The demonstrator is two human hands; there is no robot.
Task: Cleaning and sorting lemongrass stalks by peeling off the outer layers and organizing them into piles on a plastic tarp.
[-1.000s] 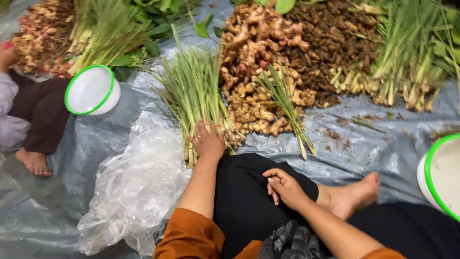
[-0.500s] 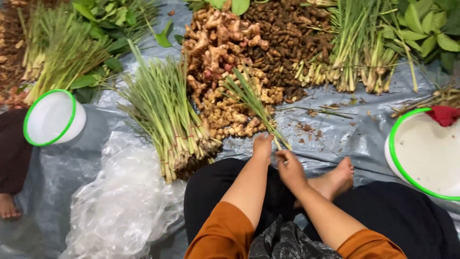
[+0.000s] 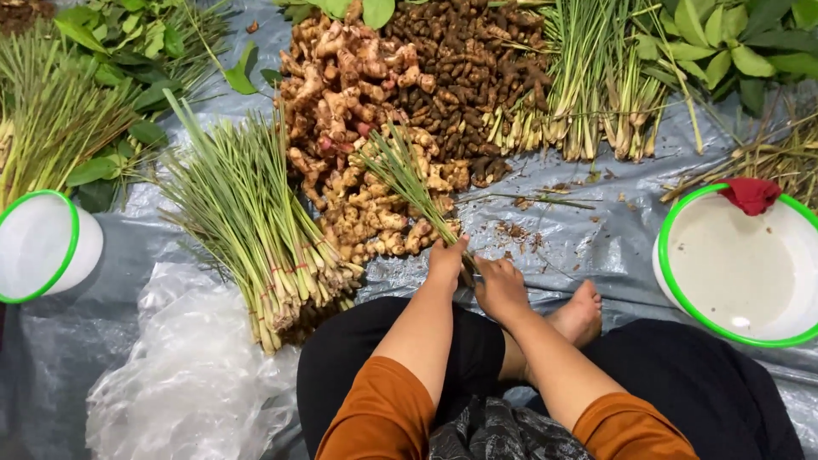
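My left hand [image 3: 446, 261] and my right hand [image 3: 499, 288] are side by side, both closed around the root end of a small lemongrass bunch [image 3: 409, 181]. Its green blades fan up and left over a pile of ginger roots [image 3: 358, 145]. A bigger pile of tied lemongrass bundles [image 3: 251, 226] lies to the left of my hands. My knees in black trousers and one bare foot [image 3: 578, 313] sit just below the hands.
A grey plastic sheet [image 3: 588, 247] covers the floor. Dark small roots [image 3: 464, 68] and more lemongrass [image 3: 596, 94] lie at the back. White bowls with green rims stand at the left [image 3: 38, 247] and right [image 3: 737, 264], a red cloth [image 3: 751, 194] on the right one. Crumpled clear plastic [image 3: 192, 375] lies bottom left.
My left hand left the big lemongrass pile and moved right to the small bunch. My right hand rose from my knee to join it. The view shifted right.
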